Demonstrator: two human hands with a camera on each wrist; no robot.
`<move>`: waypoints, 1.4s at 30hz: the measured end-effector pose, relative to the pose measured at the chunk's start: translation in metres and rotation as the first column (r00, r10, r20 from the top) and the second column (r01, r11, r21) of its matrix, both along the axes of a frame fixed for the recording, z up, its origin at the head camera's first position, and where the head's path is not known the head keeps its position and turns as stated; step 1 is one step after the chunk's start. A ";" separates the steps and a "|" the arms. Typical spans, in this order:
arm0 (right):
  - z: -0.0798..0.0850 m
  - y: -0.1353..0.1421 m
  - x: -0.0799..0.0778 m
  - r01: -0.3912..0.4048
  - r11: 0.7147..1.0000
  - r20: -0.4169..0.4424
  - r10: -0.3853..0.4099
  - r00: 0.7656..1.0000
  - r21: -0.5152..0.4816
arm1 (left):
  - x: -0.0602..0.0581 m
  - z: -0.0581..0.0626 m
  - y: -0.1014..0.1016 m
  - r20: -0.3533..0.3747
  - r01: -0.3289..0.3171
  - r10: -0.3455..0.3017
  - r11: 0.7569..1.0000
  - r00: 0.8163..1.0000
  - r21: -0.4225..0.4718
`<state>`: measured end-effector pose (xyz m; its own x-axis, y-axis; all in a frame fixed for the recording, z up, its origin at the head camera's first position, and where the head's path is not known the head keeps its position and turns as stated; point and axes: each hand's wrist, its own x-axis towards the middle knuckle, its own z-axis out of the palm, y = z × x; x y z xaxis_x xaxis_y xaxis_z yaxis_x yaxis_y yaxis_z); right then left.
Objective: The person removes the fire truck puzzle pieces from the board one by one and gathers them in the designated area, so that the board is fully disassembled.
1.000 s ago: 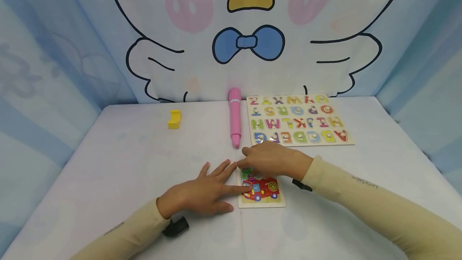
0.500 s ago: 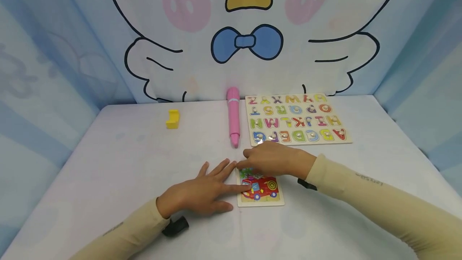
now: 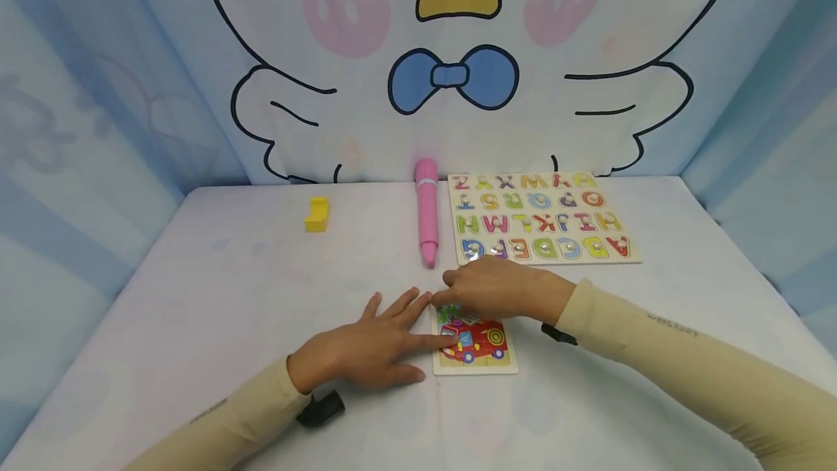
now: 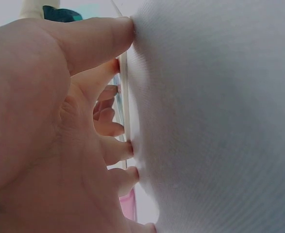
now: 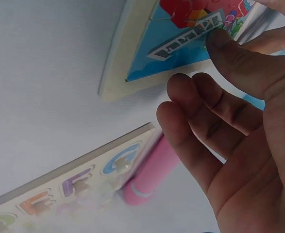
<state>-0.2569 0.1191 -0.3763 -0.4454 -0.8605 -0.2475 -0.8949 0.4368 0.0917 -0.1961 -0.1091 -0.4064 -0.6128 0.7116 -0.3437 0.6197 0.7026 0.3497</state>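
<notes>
Fire-truck puzzle (image 3: 482, 344), flat at five o'clock from the pink pen (image 3: 428, 213), appears light and stiff, best gripped at its six-o'clock rim (image 3: 476, 371); left hand (image 3: 369, 351) lies spread, index on it; right hand (image 3: 493, 287), fingers bent, has thumb touching it, pinch undeterminable.

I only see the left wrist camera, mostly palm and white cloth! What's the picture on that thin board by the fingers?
Observer: A red cartoon truck, on the flat, pale-framed picture puzzle.
Operator: What else is going on there?
Observer: The right hand has its thumb at the printed grey ladder.
Operator: Any toys farther away?
Observer: A small, yellow, notched block sits on the white table, beyond the left hand.
</notes>
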 end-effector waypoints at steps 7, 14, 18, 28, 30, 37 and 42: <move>0.004 -0.012 0.001 -0.024 1.000 -0.042 0.025 0.999 0.018 | -0.001 -0.002 -0.002 -0.004 0.010 -0.010 1.000 1.000 0.003; 0.010 -0.021 0.003 -0.049 0.994 -0.097 0.058 0.994 0.096 | 0.000 0.000 -0.003 0.008 0.013 -0.013 1.000 1.000 0.020; 0.011 -0.020 0.002 -0.048 0.996 -0.068 0.054 0.996 0.081 | 0.001 0.001 -0.003 0.009 0.012 -0.012 1.000 1.000 0.017; -0.004 -0.005 -0.001 0.086 0.980 0.255 -0.038 0.966 -0.181 | 0.002 0.002 -0.003 -0.010 0.013 -0.013 1.000 1.000 0.015; -0.008 -0.003 -0.002 0.129 0.965 0.304 -0.055 0.951 -0.229 | 0.002 0.003 -0.003 -0.010 0.012 -0.012 1.000 1.000 0.015; -0.013 -0.003 0.002 0.343 0.896 0.447 -0.194 0.873 -0.281 | 0.002 0.002 -0.002 -0.009 0.007 -0.007 1.000 1.000 0.008; -0.016 -0.004 0.008 0.451 0.841 0.464 -0.285 0.839 -0.300 | 0.001 -0.001 -0.002 -0.013 0.008 -0.008 1.000 1.000 0.009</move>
